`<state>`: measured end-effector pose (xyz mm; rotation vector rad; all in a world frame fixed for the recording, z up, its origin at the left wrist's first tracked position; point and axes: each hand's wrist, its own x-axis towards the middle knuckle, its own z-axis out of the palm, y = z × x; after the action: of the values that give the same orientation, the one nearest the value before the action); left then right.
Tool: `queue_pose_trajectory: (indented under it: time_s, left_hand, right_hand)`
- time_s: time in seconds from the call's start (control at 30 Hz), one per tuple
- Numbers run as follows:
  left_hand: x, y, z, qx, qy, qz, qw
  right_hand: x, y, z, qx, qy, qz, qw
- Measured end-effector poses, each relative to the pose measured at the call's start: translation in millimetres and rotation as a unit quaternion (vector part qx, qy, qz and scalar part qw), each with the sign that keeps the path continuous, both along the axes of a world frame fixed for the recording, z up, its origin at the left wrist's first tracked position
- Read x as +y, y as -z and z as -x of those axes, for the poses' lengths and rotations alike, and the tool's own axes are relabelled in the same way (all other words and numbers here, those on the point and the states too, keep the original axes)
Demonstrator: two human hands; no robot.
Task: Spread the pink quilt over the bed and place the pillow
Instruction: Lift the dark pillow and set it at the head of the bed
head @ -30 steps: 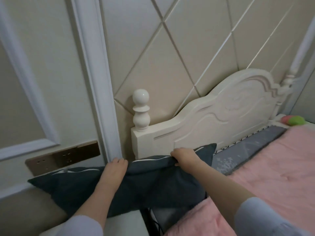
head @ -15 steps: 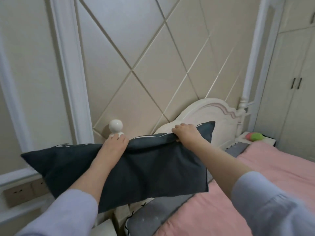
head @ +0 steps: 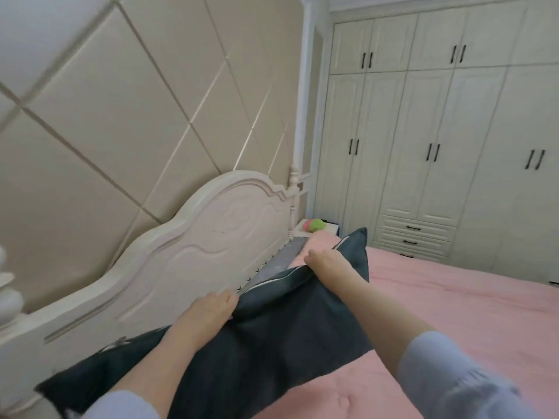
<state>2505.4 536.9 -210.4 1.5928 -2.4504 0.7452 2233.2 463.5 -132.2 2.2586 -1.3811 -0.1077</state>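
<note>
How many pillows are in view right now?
1. The dark pillow is held along its top edge by the left hand and right hand, over the pink quilt beside the headboard. Others may lie out of frame.

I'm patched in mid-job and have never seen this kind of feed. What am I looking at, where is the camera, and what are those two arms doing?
There is no machine here: a person works with bare hands. The one picture comes from a camera worn on the person's head, looking forward and down, so the arms reach in from the bottom edge.

The left hand and the right hand each have a grip on the upper edge of a dark pillow, held up by the white headboard. The pink quilt lies spread over the bed. Between quilt and headboard a strip of grey sheet shows. Behind stands a white wardrobe, and something pink and green sits on a small stand beside the bed.
</note>
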Motion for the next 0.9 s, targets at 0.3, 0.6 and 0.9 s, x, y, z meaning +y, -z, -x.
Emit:
queue_pose_trajectory:
  time_s: [0.3,0.6,0.9]
  left_hand:
    - [-109,35,87,0.167,0.021,-0.151,0.974]
    - [-273,109,93,0.401,-0.045,-0.288,0.869]
    - [-329,106,101,0.368,-0.022,-0.265,0.891]
  right_hand:
    - [-89,-25,40,0.038,0.087,-0.031,0.995]
    - [-248,-1,5,-0.041,0.086,-0.059,0.994]
    - [-245,104,6,0.056,0.094,-0.183,0.977]
